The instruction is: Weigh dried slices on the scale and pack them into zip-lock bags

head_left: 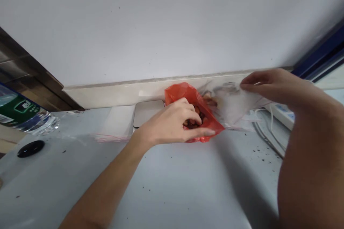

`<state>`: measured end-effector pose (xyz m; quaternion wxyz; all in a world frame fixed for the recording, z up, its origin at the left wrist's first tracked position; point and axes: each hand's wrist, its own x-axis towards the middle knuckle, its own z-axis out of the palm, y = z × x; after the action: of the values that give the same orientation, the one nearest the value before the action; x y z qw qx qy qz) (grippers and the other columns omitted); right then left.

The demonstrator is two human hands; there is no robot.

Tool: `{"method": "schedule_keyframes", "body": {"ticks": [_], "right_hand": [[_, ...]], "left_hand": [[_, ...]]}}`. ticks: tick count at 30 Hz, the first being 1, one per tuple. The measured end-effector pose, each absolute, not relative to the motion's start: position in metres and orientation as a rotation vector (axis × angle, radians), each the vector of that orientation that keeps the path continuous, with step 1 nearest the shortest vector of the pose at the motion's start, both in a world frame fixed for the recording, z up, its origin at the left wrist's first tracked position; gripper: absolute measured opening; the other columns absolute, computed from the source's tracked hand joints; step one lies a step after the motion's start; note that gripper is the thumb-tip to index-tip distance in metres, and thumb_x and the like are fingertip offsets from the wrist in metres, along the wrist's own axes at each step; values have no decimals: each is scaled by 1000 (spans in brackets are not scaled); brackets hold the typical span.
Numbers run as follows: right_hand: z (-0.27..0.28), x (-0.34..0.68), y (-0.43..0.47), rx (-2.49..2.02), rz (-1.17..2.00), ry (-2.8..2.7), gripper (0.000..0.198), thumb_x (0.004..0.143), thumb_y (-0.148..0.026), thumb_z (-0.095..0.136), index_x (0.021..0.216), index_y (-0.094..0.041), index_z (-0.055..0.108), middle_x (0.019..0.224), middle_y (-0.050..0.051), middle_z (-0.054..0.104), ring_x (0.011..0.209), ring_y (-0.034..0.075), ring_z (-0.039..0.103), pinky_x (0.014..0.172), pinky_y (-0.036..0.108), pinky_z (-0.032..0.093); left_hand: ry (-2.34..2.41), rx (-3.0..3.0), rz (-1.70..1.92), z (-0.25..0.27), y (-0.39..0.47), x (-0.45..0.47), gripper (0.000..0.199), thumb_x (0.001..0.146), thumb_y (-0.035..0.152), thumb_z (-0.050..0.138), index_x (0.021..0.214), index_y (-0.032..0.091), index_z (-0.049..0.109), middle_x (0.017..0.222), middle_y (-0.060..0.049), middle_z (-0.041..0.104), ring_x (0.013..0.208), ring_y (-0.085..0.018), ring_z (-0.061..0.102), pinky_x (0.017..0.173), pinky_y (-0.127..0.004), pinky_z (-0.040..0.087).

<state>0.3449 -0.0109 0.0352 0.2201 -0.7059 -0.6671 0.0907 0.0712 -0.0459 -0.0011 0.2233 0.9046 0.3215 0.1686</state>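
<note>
My left hand (174,121) is at the mouth of a red plastic bag (185,91), its fingers curled over the opening and its thumb along the near rim. Small brown pieces (192,123) show inside under the fingers; their kind is unclear, and the fingertips are partly hidden. To the right, my right hand (266,84) pinches the upper edge of a clear plastic bag (236,103). That bag is blurred and leans beside the red one. Some pale brown pieces (211,100) show through its left part.
A small scale (147,111) and a stack of clear zip bags (118,123) lie left of the red bag. Further left are a water bottle (27,111) and a black oval object (30,149). A power strip (282,114) with cables sits at right. A wall (161,25) rises behind.
</note>
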Motion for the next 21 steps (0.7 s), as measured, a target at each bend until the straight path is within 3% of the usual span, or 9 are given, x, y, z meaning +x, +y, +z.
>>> {"method": "schedule_keyframes", "body": {"ticks": [3, 9, 13, 16, 18, 21], "right_hand": [[47, 336, -18, -2028, 450, -1782, 22, 79, -11, 65, 62, -24, 66, 71, 5, 74, 65, 19, 62, 75, 39, 53], [57, 322, -28, -1995, 502, -1550, 27, 84, -7, 70, 62, -23, 65, 71, 5, 72, 73, 19, 66, 85, 43, 52], [58, 316, -36, -1605, 561, -1357, 24, 85, -13, 73, 68, -25, 62, 71, 4, 73, 78, 20, 74, 87, 45, 56], [57, 311, -39, -1208, 569, -1280, 21, 81, -24, 81, 72, -26, 62, 77, 5, 76, 75, 20, 76, 81, 44, 59], [55, 306, -39, -1056, 632, -1339, 30, 73, -36, 92, 75, -25, 64, 78, 5, 76, 73, 20, 75, 75, 42, 59], [52, 292, -36, -941, 838, -1531, 45, 64, -53, 98, 77, -24, 65, 77, 4, 75, 65, 17, 70, 62, 35, 54]], "left_hand": [[971, 2486, 538, 0, -43, 69, 42, 105, 48, 65, 76, 20, 77, 91, -5, 78, 98, -23, 63, 84, -33, 50], [933, 2524, 560, -7, -41, 69, 26, 103, 41, 69, 91, 22, 81, 97, -4, 80, 105, -25, 67, 87, -35, 54], [948, 2474, 978, -6, -38, 67, 23, 105, 37, 65, 104, 22, 81, 107, -6, 82, 109, -24, 71, 100, -38, 56], [986, 2285, 1302, -6, -31, 63, 31, 105, 40, 63, 122, 18, 77, 130, -11, 77, 122, -25, 70, 109, -39, 54], [1008, 2101, 1359, -5, -28, 59, 39, 104, 43, 64, 134, 18, 70, 144, -13, 70, 132, -26, 66, 108, -38, 55], [951, 1839, 1247, 1, -28, 53, 51, 101, 46, 68, 145, 22, 61, 132, -11, 76, 123, -25, 71, 98, -34, 59]]}}
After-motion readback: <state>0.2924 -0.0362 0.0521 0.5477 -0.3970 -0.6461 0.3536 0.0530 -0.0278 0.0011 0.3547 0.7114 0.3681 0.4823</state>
